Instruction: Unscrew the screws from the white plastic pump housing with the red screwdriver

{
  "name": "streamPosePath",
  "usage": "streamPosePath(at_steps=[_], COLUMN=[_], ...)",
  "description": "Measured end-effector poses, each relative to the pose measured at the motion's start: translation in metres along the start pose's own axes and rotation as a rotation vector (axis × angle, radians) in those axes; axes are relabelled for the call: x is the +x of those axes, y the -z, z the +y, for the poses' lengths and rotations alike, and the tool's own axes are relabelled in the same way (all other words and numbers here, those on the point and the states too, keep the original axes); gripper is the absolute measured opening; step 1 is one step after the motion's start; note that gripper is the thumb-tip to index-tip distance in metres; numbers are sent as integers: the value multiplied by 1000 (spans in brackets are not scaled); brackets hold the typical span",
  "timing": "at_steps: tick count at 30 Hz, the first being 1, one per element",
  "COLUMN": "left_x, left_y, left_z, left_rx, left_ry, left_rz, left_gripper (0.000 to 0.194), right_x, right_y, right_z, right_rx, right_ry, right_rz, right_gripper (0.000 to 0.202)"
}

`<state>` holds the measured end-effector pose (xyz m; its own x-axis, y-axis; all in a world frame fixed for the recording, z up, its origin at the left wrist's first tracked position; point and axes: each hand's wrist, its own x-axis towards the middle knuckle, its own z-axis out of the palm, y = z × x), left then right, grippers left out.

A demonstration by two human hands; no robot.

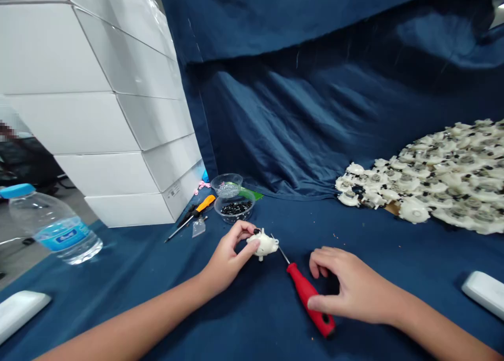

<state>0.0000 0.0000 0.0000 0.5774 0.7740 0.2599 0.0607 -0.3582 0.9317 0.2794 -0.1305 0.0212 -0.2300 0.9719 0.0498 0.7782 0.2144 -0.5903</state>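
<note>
On the blue cloth (165,303), a white part in the left hand and a red screwdriver beside it

The left hand (225,257) pinches the small white part (265,245) between its thumb and fingers, near the middle of the cloth. To the right of the part lies the red screwdriver (304,286), slanted, with its shaft pointing up toward the part; whether the tip touches it, I cannot say surely, because it is too thin to see well. The right hand (352,285) is not closed: its fingers are bent and apart from the red handle, and only its thumb lies over it.

Behind the left hand stand two clear bowls, the nearer bowl (233,220) with black pieces (236,208). Beside them lies a yellow-handled screwdriver (205,203), close to the white boxes (126,182). At the far right is a big pile of white parts (464,177), and at the left a water bottle (63,235).
</note>
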Motion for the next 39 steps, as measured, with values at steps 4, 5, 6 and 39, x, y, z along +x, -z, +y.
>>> streamPosePath(at_steps=[4, 5, 6, 39], left_x=[4, 4, 5, 5], left_y=[2, 2, 3, 5], left_z=[-1, -1, -2, 6], left_rx=[-84, -83, -81, -282], left_ry=[78, 81, 80, 165], left_rz=[27, 27, 24, -24], left_gripper=[34, 33, 31, 38], right_x=[-3, -3, -3, 21], right_y=[0, 1, 2, -13], right_z=[-8, -8, -7, 49], right_rx=[-8, -13, -25, 681], right_ry=[-47, -57, -66, -200], right_rz=[-6, 20, 51, 131], right_gripper=[12, 13, 13, 45])
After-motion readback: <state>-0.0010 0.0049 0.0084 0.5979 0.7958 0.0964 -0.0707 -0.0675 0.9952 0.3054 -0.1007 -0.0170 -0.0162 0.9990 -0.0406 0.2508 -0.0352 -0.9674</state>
